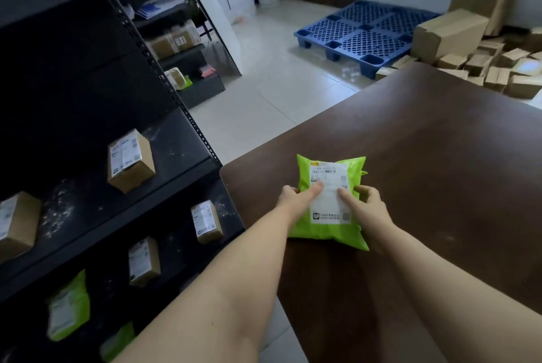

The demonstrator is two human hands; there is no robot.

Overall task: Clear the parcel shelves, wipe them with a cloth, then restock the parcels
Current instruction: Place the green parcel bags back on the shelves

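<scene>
A green parcel (330, 210) is gripped by both hands over the near corner of the brown table (440, 172). The left hand (293, 197) is clamped on the parcel's left edge, with the thumb laid across the white label and the fingers tucked round the side. The right hand (368, 201) is closed on the opposite edge, its thumb also pressed on the label and its fingers curled behind the wrapper. The parcel is held between the two hands, label up, with its near edge down by the tabletop. Whether it is resting on the wood or lifted just clear cannot be told.

To the left of the left hand, the black shelves (181, 143) are seen, with white specks scattered over the boards. A cardboard box (130, 160) is set on a board up and to the left of that hand, well apart from it, and a second box (17, 225) is caught farther left at the frame edge. Just left of the left forearm a small box (206, 222) is stood on the next board down, with another small box (143, 261) beside it. Green bags (69, 307) are lodged lower on the rack.

Far beyond both hands a blue pallet (366, 34) is laid on the tiled floor. Beyond the right hand, past the table's far edge, a heap of cartons (498, 69) is piled by the wall.
</scene>
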